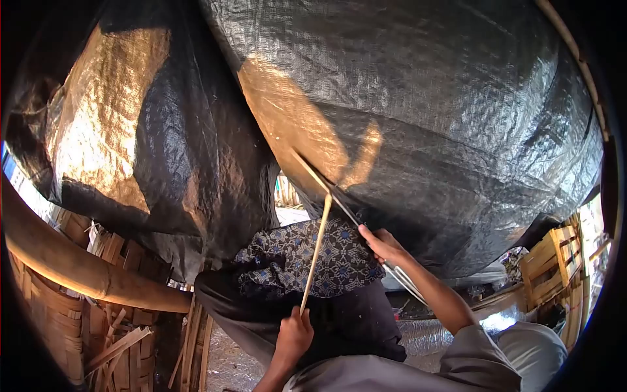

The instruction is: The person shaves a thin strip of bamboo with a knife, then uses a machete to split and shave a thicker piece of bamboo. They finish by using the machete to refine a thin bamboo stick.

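Note:
My left hand (294, 334) is closed round the lower end of a thin pale bamboo strip (317, 255), which rises over my lap. In my right hand (384, 246) is a slim knife (345, 207), its narrow dark blade pointing up and left. Near the upper end of the strip the blade tip meets or overlaps it. Beyond that spot a straight pale length (309, 170) slants up to the left. The knife's long, thin handle (408, 285) runs back beneath my right forearm. A dark patterned cloth (313, 255) lies across my lap under the strip.
Dark plastic sheeting (418, 111) hangs close in front, with a second sheet (176, 130) at left. A thick bamboo pole (98, 274) crosses the left side above split bamboo pieces (117, 346). A wooden crate-like frame (552, 268) stands at right.

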`<action>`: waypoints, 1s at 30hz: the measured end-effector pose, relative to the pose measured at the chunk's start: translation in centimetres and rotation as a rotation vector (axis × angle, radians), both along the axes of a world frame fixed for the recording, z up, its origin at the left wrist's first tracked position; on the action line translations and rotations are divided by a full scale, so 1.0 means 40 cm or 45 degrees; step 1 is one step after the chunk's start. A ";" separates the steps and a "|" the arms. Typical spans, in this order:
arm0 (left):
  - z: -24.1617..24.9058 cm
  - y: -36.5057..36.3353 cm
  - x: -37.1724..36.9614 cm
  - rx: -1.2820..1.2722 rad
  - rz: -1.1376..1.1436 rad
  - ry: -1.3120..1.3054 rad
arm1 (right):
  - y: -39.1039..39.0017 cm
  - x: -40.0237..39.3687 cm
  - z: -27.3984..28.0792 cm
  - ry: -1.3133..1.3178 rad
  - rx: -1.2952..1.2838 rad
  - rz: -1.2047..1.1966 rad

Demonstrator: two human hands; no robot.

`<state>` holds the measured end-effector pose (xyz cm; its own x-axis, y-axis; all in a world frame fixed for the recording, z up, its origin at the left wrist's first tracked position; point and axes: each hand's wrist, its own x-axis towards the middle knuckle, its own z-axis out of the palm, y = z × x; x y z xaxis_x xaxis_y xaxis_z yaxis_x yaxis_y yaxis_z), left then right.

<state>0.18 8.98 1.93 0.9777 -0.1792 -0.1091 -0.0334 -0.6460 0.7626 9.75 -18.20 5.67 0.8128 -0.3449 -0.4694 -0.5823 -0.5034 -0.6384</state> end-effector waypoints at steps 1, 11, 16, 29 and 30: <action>0.003 -0.005 0.019 -0.150 -0.028 -0.011 | -0.008 -0.010 -0.008 -0.026 0.203 -0.075; -0.065 -0.160 0.160 -1.099 0.020 0.579 | 0.015 -0.107 0.044 -0.438 0.498 0.083; -0.030 -0.189 0.217 -1.211 -0.084 0.676 | 0.020 -0.076 0.027 -0.462 0.064 0.255; -0.059 -0.098 0.151 -0.975 -0.195 0.827 | 0.059 -0.083 0.027 -0.375 -0.645 0.609; -0.077 -0.066 0.133 -0.964 -0.299 0.898 | 0.055 -0.085 0.025 -0.368 -0.644 0.605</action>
<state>5.50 6.35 -1.17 0.6688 -0.6142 -0.4190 0.5114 -0.0290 0.8588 6.33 -15.98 6.67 0.9948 -0.0428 -0.0921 -0.0732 -0.9312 -0.3572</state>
